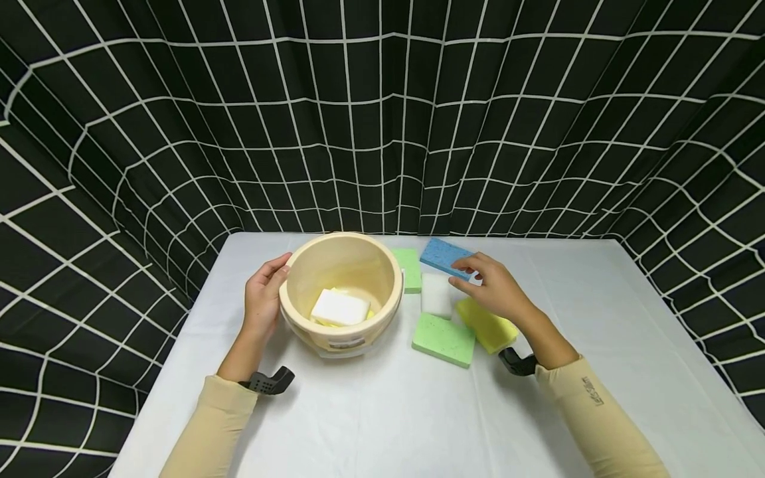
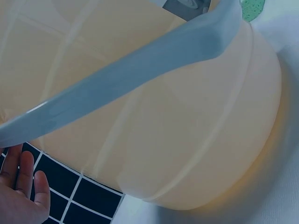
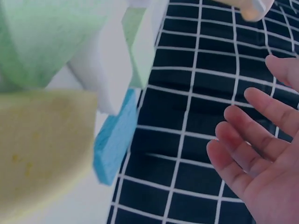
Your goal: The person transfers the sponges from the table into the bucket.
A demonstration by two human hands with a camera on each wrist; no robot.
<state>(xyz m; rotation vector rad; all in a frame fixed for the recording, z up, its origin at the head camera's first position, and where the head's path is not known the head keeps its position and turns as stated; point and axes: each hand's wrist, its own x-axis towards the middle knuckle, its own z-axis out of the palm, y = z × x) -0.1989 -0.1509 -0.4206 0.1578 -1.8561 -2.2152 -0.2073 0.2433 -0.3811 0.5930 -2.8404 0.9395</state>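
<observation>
My left hand (image 1: 263, 299) rests against the left side of a cream bucket (image 1: 293, 312), its fingers at the rim. In the left wrist view, loosely bent fingers (image 2: 42, 189) lie below the bucket's grey-looking handle (image 2: 117, 84). Inside the bucket, a white sponge (image 1: 340, 307) lies over something yellow. My right hand (image 1: 493, 285) hovers by the near end of a blue sponge (image 1: 441, 253), with nothing between its spread fingers (image 3: 231, 161). Near it lie a yellow sponge (image 1: 487, 325), a white sponge (image 1: 436, 295) and a speckled green sponge (image 1: 443, 340).
Another green sponge (image 1: 410, 269) lies right beside the bucket, partly hidden by it. A white cloth (image 1: 382, 418) covers the table. Black curtains with a white grid (image 1: 382, 119) enclose the back and both sides.
</observation>
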